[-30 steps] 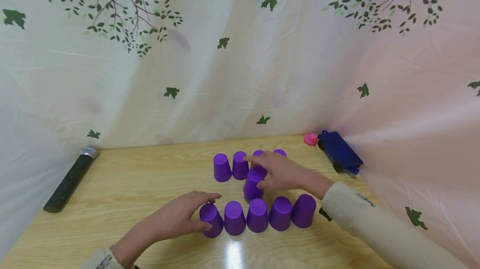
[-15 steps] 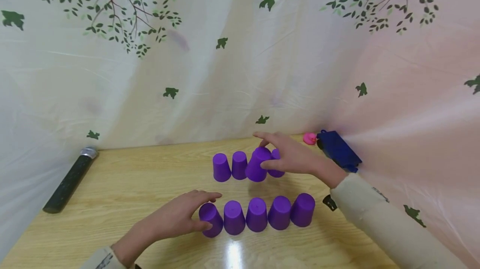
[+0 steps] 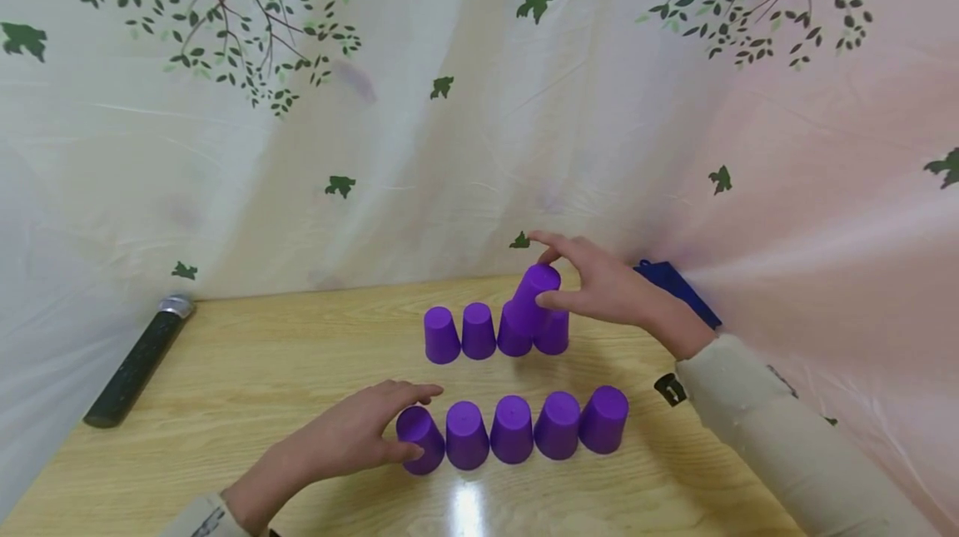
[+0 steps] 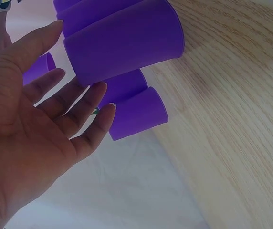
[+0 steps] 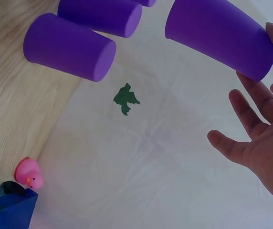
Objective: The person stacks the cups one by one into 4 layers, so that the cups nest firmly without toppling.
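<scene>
The right hand (image 3: 610, 291) has lifted an inverted purple plastic cup (image 3: 534, 297), pinched, above the far row (image 3: 459, 333). A second tier begins. The left hand (image 3: 352, 437), fingers straight, touches the near row's left-end cup (image 3: 420, 439).

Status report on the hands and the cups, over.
Right hand pinches a cup, tilted, above the back row. Left hand rests open against the front row's end cup. Nothing in the way.

Bright, even light; glare patch on the table (image 3: 466, 512); edges bend.
</scene>
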`<state>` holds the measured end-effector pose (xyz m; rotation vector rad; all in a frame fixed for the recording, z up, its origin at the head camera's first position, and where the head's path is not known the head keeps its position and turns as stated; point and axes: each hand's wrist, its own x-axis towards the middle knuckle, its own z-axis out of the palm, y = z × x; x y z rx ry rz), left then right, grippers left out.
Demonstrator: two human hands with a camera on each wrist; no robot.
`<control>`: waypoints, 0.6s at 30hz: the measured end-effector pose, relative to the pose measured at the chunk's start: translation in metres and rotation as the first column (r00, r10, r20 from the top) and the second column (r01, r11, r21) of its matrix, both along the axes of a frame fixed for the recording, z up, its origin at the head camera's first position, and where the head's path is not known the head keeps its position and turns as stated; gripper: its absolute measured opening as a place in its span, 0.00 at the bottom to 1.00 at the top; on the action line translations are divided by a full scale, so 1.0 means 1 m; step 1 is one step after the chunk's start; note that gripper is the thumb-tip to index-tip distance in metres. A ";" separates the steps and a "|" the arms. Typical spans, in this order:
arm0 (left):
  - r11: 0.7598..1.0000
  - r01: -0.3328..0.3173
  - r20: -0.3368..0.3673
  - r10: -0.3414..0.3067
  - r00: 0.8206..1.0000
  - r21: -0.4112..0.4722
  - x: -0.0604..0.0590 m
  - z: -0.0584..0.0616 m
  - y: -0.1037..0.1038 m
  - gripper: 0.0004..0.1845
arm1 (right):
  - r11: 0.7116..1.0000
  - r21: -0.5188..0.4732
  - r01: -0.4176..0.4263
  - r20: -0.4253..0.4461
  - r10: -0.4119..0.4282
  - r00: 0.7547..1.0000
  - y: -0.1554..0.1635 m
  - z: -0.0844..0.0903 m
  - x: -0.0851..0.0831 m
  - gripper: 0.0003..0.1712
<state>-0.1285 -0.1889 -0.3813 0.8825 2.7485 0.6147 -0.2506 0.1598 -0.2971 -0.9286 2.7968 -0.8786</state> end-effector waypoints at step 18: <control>1.000 0.019 -0.030 -0.018 0.999 0.010 0.000 -0.001 -0.002 0.35 | 0.994 -0.050 0.093 -0.030 -0.095 0.995 0.007 0.007 -0.014 0.50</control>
